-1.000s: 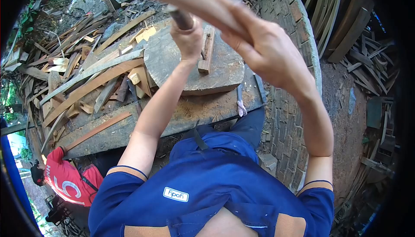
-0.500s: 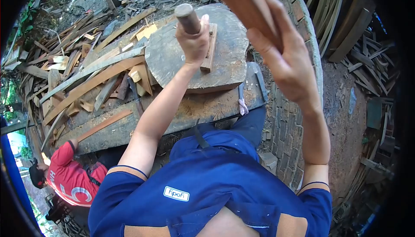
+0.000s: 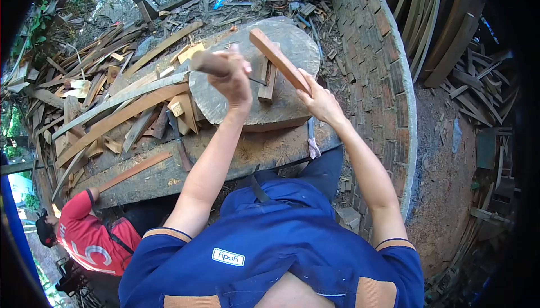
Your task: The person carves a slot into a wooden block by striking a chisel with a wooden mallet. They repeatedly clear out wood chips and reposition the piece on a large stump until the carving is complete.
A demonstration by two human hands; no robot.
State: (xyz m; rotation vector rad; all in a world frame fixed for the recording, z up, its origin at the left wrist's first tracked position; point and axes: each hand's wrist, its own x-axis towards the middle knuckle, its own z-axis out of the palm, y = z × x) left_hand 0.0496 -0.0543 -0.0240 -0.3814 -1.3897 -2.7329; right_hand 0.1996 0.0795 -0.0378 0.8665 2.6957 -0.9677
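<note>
Left hand (image 3: 232, 80): fist clamped tight on a round tool handle (image 3: 209, 62), held over the round wood block (image 3: 298, 41), upper centre of frame. Right hand (image 3: 320, 101): fingers wrapped on the lower end of a reddish wood strip (image 3: 278, 60), tilted up-left above the block. 1 short offcut (image 3: 269, 83) lies flat on the block. Scrap pile (image 3: 101, 100) at left.
</note>
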